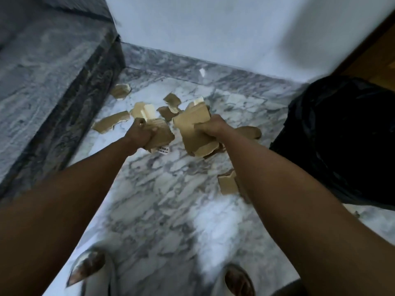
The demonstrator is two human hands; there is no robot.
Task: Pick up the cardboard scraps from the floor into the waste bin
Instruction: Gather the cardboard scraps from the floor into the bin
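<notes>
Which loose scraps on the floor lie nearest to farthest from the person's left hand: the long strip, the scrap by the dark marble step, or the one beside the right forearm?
From the left hand:
1. Long strip, just to its left.
2. Scrap by the step, farther up-left.
3. Scrap beside the right forearm, across to the right.

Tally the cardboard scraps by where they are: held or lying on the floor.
Held in the left hand: 1 bunch, count unclear
Held in the right hand: 1 bunch, count unclear
Loose scraps on the floor: about 7
Total: 2 bunches, about 7 loose

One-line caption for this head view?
Both hands, left and right, clutch cardboard scraps beside the black-lined bin.
</notes>
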